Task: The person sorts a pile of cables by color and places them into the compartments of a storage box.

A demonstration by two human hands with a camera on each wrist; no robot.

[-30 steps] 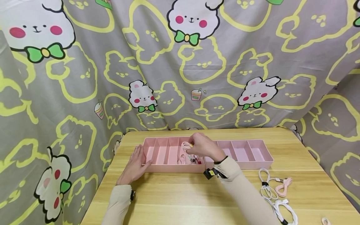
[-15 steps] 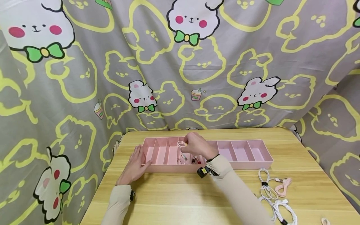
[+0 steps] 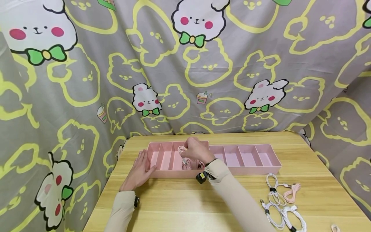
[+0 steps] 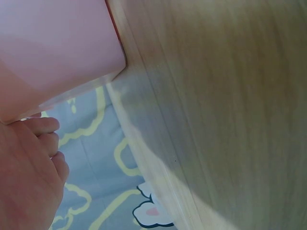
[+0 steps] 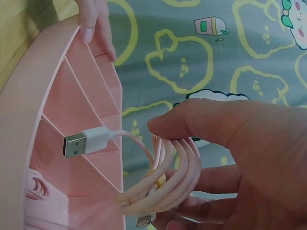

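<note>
My right hand [image 3: 196, 150] pinches a coiled pale pink USB charging cable [image 5: 180, 167] between thumb and fingers, over the pink divided box [image 3: 178, 174]. Its white USB plug [image 5: 96, 136] sticks out of the coil toward the box's compartments. At the box's left end rests my left hand [image 3: 139, 170], fingers straight along the outside and thumb over the front rim; in the left wrist view this hand [image 4: 29, 177] lies against the pink wall. Below my right hand, more cables [image 3: 186, 163] lie in the box, partly hidden by it.
A second, lilac-pink divided box [image 3: 246, 170] adjoins on the right. On the wooden table [image 3: 179, 206] at the right lie white coiled cables [image 3: 273, 214], a pink bundled cable [image 3: 292, 193] and a small beige loop [image 3: 335, 228]. A patterned curtain [image 3: 174, 71] hangs behind.
My right hand has moved left over the pink box with the coiled cable, uncovering more of the lilac-pink box and the white cables at the right. The left hand has stayed put.
</note>
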